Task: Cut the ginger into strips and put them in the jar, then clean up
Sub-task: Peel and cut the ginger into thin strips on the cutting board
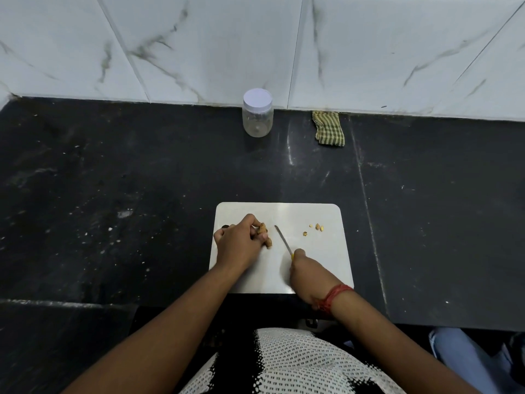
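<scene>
A white cutting board (pixel 312 268) lies on the black counter in front of me. My left hand (pixel 238 243) grips a knobbly piece of ginger (pixel 264 233) on the board's left part. My right hand (pixel 309 275) holds a small knife by its yellow handle, its blade (pixel 282 240) pointing up-left, just right of the ginger and apart from it. A few small cut ginger bits (pixel 315 228) lie on the board's right part. A clear plastic jar (pixel 258 116) with a white lid on stands at the back by the wall.
A folded green checked cloth (pixel 329 127) lies to the right of the jar against the marble wall. Small crumbs dot the black counter (pixel 113 194) to the left of the board. Another person's blue-clad leg (pixel 466 362) shows at the lower right.
</scene>
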